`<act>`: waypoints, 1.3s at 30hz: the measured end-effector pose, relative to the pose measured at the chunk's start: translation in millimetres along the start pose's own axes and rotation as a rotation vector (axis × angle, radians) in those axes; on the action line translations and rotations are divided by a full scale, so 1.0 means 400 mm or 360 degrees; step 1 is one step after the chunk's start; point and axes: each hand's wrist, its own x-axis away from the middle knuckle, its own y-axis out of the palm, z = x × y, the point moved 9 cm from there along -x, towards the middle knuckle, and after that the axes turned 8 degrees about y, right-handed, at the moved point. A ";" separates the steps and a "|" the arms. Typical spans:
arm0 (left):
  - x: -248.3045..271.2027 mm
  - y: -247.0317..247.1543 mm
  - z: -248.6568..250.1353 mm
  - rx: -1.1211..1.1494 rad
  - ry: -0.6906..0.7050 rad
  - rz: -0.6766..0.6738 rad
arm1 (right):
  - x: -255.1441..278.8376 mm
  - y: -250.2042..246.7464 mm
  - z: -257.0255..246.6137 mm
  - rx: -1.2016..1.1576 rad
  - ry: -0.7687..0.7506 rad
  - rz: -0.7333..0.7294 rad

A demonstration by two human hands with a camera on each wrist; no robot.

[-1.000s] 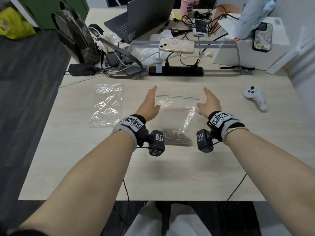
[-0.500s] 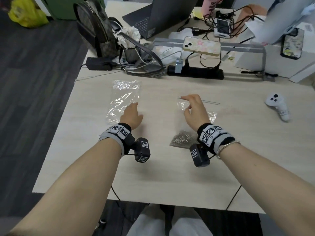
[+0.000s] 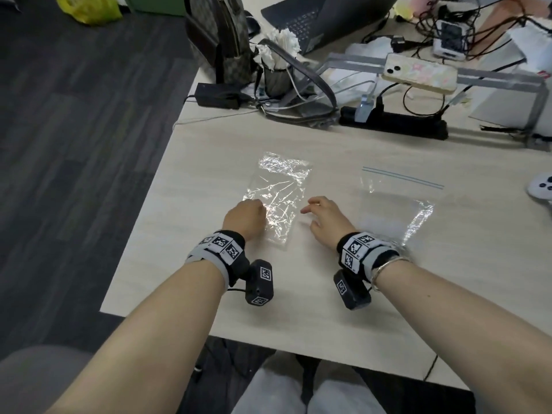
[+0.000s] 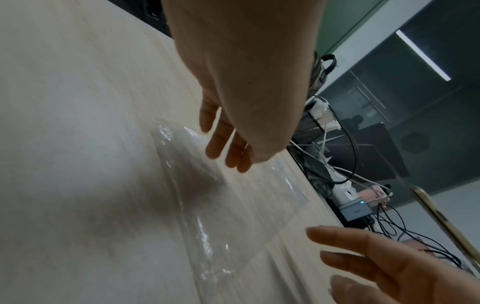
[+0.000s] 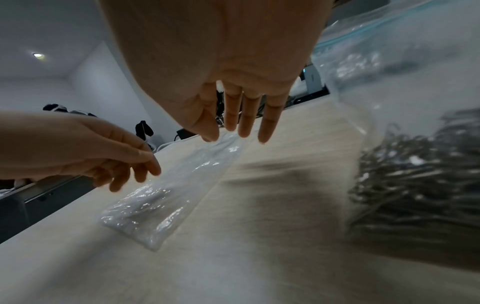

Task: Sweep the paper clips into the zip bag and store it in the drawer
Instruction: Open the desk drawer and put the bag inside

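A pale wood tabletop (image 3: pixel 298 300) carries the zip bag (image 3: pixel 394 204) at right, lying flat, long axis running away from the person, blue zip end farthest. Paper clips (image 5: pixel 415 185) heap inside its near end. Beside it lies a crinkled clear bag (image 3: pixel 277 198). The left hand (image 3: pixel 243 218) and right hand (image 3: pixel 327 219) flank that bag, fingers loosely spread, holding nothing.
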 end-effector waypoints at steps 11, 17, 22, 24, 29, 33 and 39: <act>0.037 0.016 -0.114 0.0327 -0.0389 0.0013 | 0.042 0.208 -0.067 0.0618 -0.0290 -0.0562; 0.085 0.064 -0.083 0.0447 -0.0521 -0.0248 | 0.096 0.183 -0.036 0.0508 -0.0270 -0.0594; 0.115 0.095 -0.048 0.0468 -0.0449 -0.0156 | 0.137 0.176 -0.016 0.0439 -0.0253 -0.0562; 0.125 0.099 -0.026 0.0642 -0.0389 -0.0119 | 0.155 0.173 -0.002 0.0361 -0.0209 -0.0542; 0.143 0.076 0.021 0.0911 -0.0262 -0.0016 | 0.196 0.097 0.023 0.0091 -0.0030 -0.0290; 0.164 0.003 0.082 0.1097 -0.0181 0.0266 | 0.236 0.010 0.069 -0.0236 0.0228 -0.0031; 0.201 -0.081 0.256 0.1341 0.0165 0.0485 | 0.318 -0.103 0.135 -0.0779 0.0407 0.0153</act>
